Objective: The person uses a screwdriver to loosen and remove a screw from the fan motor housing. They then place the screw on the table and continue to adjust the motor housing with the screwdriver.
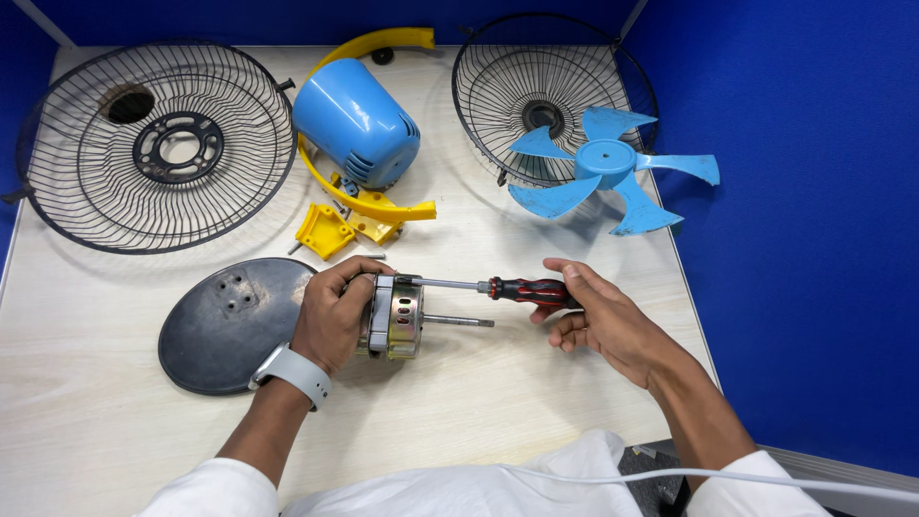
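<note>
Metal motor core (397,316) lies at table centre, clamped in my left hand (330,311) — shaft pointing to 3 o'clock. My right hand (598,316) is closed on the red-black screwdriver (498,286) — tip at the core's upper edge. Blue housing (356,123) sits at 12 o'clock.

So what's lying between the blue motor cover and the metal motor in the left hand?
In the head view, a yellow bracket lies between the blue cover and the motor; the left hand grips that motor.

no packages, labels, signs or screens in view
</note>
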